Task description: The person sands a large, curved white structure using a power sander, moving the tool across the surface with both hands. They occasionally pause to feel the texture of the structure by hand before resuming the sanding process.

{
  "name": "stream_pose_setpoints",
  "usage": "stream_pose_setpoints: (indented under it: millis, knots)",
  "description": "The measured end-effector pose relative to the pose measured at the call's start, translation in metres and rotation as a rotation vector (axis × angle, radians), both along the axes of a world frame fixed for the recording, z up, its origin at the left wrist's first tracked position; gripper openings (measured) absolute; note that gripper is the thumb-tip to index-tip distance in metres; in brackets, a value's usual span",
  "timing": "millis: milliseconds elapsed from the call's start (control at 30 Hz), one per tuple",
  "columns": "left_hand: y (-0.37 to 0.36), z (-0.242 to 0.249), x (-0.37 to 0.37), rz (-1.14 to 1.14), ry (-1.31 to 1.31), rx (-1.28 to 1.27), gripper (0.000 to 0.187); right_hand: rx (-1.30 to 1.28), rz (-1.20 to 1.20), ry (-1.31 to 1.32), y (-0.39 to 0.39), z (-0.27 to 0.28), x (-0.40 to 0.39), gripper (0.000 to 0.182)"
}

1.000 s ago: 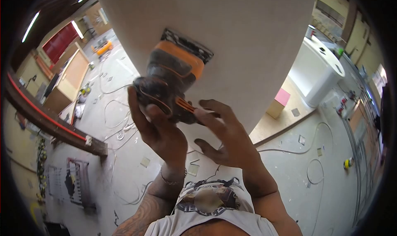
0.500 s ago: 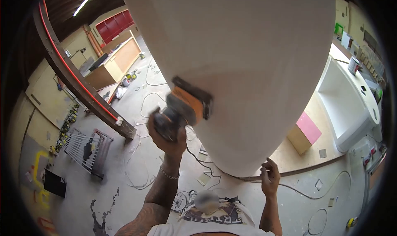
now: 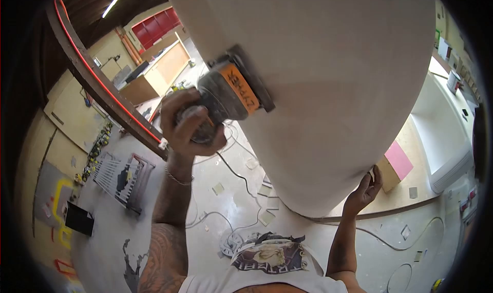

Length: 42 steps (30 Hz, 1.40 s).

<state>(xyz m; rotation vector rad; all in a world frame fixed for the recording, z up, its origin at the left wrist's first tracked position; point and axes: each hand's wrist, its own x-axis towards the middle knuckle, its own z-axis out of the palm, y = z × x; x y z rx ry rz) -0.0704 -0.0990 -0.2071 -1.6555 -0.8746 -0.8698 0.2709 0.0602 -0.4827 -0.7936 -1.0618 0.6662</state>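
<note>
My left hand [image 3: 187, 123] is wrapped round the body of an electric sander [image 3: 231, 90] with an orange label. The sander is tilted, its dark pad against the left part of a large white curved panel [image 3: 334, 87]. A brownish band marks the surface beside the pad. A dark power cord [image 3: 239, 176] hangs below the tool. My right hand [image 3: 363, 193] is at the panel's lower right edge, fingers bent and thumb close to them, pinching the rim. Its fingertips are partly hidden by that edge.
A dark post [image 3: 110, 95] with a red hose slants across the left. Cables and sanding sheets [image 3: 267, 218] lie on the pale floor. A metal rack [image 3: 120, 180] stands left. At right are a white curved unit [image 3: 436, 134] and a pink-topped block [image 3: 398, 160].
My left hand has moved the sander up along the panel. My right hand has gone up and right along the panel's edge. The view has shifted slightly.
</note>
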Motion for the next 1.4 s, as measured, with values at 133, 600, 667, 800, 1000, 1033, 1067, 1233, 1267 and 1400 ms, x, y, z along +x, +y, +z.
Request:
stream_pose_setpoints:
  millis: [133, 600, 667, 800, 1000, 1033, 1067, 1233, 1267, 1400]
  knots:
    - [0.002, 0.079, -0.02, 0.015, 0.129, 0.036, 0.062, 0.018, -0.084, 0.022, 0.002, -0.003, -0.025, 0.04]
    - [0.015, 0.305, -0.01, -0.064, 0.1, 0.056, 0.061, 0.112, -0.311, -0.246, 0.021, -0.032, -0.04, 0.056]
    - [0.015, 0.307, -0.024, 0.024, 0.306, 0.242, 0.063, 0.049, -0.176, -0.123, 0.032, -0.025, -0.025, 0.057]
    - [0.021, 0.279, -0.019, -0.098, 0.506, 0.179, 0.064, -0.038, 0.023, 0.072, 0.061, -0.001, -0.008, 0.058]
    - [-0.001, 0.207, -0.002, 0.113, 0.5, 0.131, 0.063, 0.036, 0.09, 0.082, 0.073, -0.004, -0.008, 0.06]
    - [0.0, 0.198, 0.001, 0.105, 0.505, 0.101, 0.064, 0.034, 0.08, 0.067, 0.073, -0.005, -0.006, 0.059]
    - [-0.001, 0.19, 0.005, 0.114, 0.48, 0.131, 0.067, 0.014, 0.078, 0.071, 0.072, -0.006, -0.006, 0.06]
    - [-0.008, 0.138, 0.015, 0.129, 0.366, 0.002, 0.065, -0.027, 0.085, 0.065, 0.066, 0.002, -0.005, 0.061]
    - [-0.008, 0.129, 0.016, 0.124, 0.362, 0.0, 0.065, -0.018, 0.097, 0.081, 0.066, 0.003, -0.006, 0.061]
    - [-0.008, 0.091, 0.012, 0.1, 0.327, -0.027, 0.061, 0.007, 0.12, 0.096, 0.065, 0.003, -0.007, 0.061]
